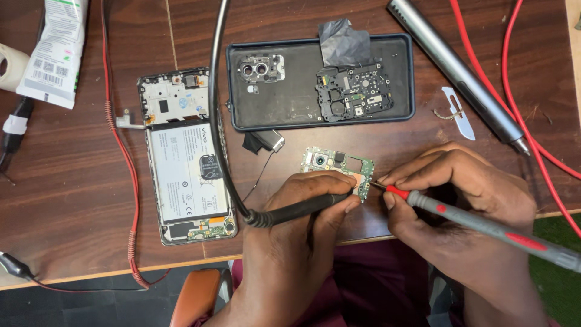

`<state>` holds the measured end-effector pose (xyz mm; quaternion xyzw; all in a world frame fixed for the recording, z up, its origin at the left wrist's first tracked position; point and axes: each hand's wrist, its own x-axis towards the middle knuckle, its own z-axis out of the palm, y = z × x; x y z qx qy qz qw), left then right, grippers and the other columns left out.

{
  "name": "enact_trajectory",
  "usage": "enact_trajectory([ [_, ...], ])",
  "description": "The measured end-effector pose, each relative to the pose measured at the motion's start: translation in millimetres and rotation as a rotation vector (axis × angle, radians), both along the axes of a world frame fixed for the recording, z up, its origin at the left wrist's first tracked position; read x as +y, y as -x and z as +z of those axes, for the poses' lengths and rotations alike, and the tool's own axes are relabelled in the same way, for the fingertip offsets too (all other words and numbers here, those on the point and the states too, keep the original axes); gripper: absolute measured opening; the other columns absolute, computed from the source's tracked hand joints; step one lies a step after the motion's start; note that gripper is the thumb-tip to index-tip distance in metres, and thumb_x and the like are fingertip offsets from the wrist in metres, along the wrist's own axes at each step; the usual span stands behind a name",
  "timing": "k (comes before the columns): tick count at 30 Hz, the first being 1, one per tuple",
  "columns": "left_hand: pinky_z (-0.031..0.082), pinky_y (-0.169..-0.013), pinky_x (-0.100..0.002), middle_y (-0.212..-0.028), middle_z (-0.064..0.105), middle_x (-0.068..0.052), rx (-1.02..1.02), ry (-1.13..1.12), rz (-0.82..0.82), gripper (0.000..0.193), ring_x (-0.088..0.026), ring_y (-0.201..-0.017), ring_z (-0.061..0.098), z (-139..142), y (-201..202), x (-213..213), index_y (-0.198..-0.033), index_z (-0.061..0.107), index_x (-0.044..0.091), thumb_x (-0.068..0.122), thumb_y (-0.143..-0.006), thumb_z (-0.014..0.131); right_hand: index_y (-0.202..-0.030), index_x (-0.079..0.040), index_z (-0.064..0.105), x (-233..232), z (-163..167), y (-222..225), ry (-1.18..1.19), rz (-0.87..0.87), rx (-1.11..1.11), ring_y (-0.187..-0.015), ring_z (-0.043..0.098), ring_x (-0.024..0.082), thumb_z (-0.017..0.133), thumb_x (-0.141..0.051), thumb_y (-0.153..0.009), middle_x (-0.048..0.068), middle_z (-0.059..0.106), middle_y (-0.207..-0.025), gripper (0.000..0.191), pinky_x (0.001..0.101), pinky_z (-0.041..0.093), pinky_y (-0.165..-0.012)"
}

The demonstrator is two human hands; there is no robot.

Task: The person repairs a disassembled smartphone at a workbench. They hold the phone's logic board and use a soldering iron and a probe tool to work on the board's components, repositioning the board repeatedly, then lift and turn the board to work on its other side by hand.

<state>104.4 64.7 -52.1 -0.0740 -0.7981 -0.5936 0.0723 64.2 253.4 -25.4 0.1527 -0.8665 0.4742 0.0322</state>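
left hand (290,212) pinching the black probe (302,209), right hand (448,188) closed round the red probe (484,225), both tips on the small green board (339,166) just below the dark tray (321,79) on the desk (72,200). best kept steady, palms braced, tips apart to avoid bridging pads. opened phone (184,157) left of the board.

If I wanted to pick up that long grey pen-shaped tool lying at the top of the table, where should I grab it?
Pinch the grey pen-shaped tool around the middle of its barrel, fingers coming down from above on its two long sides. It lies flat and slanted on the table, so the round barrel is open all along. Stay off the narrow tip at its lower right, which lies close to the red cable.
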Motion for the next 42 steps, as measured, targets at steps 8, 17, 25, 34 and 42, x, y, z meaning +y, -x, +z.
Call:
enact_trajectory([
  [8, 0.062, -0.088, -0.033, -0.110, 0.073, -0.011, 0.015, 0.032, 0.002, 0.015, -0.026, -0.104, 0.077, 1.3, 0.5, 0.5, -0.113, 0.066, 0.001, 0.003, -0.099, 0.071, -0.086, 0.002, 0.064, -1.9, 1.1, 0.7, -0.013, -0.006, 0.014, -0.082, 0.076, 0.016, 0.080, 0.004, -0.076, 0.013, 0.073, -0.089, 0.019, 0.0262, 0.062, -0.072],
  [17, 0.062, -0.095, -0.035, -0.112, 0.072, -0.011, 0.052, 0.026, -0.005, 0.016, -0.027, -0.108, 0.076, -0.8, 0.3, 0.4, -0.114, 0.065, 0.001, 0.001, -0.100, 0.071, -0.086, 0.002, 0.064, -4.2, 2.6, 1.1, -0.010, 0.000, 0.016, -0.081, 0.076, 0.016, 0.079, 0.004, -0.076, 0.013, 0.073, -0.089, 0.018, 0.0263, 0.063, -0.072],
  [25, 0.061, -0.095, -0.035, -0.112, 0.073, -0.012, 0.047, 0.043, -0.005, 0.017, -0.028, -0.108, 0.076, -1.3, -0.4, 0.4, -0.113, 0.064, 0.001, 0.002, -0.098, 0.072, -0.086, 0.002, 0.064, -2.3, 1.8, 1.6, -0.024, 0.012, 0.015, -0.081, 0.076, 0.016, 0.080, 0.004, -0.076, 0.013, 0.073, -0.089, 0.019, 0.0266, 0.064, -0.071],
  [34, 0.063, -0.095, -0.034, -0.113, 0.074, -0.010, 0.074, 0.056, -0.005, 0.018, -0.026, -0.109, 0.077, -3.0, -2.8, 3.2, -0.116, 0.063, 0.002, 0.005, -0.101, 0.072, -0.086, 0.000, 0.064, -0.3, 0.5, 2.4, -0.065, 0.036, 0.058, -0.085, 0.077, 0.018, 0.081, -0.001, -0.075, 0.013, 0.073, -0.090, 0.021, 0.0284, 0.064, -0.076],
  [42, 0.064, -0.095, -0.033, -0.115, 0.074, -0.009, 0.078, 0.032, -0.004, 0.019, -0.025, -0.109, 0.078, -4.7, -3.7, 4.4, -0.118, 0.064, 0.004, 0.006, -0.102, 0.073, -0.086, 0.000, 0.064, -0.7, 0.1, 1.7, -0.071, 0.035, 0.072, -0.085, 0.077, 0.018, 0.082, -0.001, -0.076, 0.012, 0.073, -0.089, 0.021, 0.0287, 0.063, -0.076],
])
